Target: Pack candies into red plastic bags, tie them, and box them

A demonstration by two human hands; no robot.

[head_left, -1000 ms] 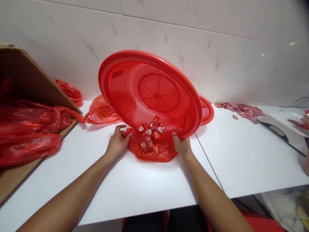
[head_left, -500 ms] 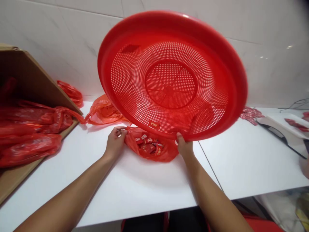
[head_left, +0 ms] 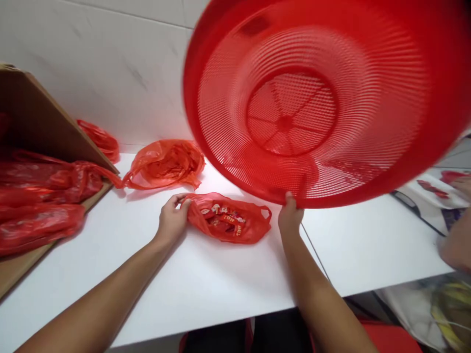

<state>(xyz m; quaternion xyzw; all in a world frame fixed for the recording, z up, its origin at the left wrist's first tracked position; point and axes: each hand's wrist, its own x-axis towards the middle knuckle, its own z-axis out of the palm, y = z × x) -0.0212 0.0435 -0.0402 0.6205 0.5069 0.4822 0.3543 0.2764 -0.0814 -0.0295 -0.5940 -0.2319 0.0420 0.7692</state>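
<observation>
A large round red plastic colander (head_left: pixel 228 113) is tilted on edge, its inside facing me. My right hand (head_left: pixel 291 218) grips its lower rim, thumb on the inner side and fingers hidden behind. Below it on the white table lies an open red plastic bag (head_left: pixel 253 233) with several small red wrapped packets (head_left: pixel 228 218) in it. My left hand (head_left: pixel 173 218) pinches the left edge of this bag's mouth. The bag's right handle loop stands free, a little left of my right hand.
A cardboard box (head_left: pixel 55 110) on its side at the left holds filled red bags (head_left: pixel 44 218). Another open red bag (head_left: pixel 165 166) lies near the tiled wall (head_left: pixel 110 63). At the right are a white tray (head_left: pixel 451 196) and part of another person's arm (head_left: pixel 458 240).
The colander has moved up and right, away from the bag, with my right hand. The right hand has parted from the bag's edge. A packet seen inside the colander is gone from it.
</observation>
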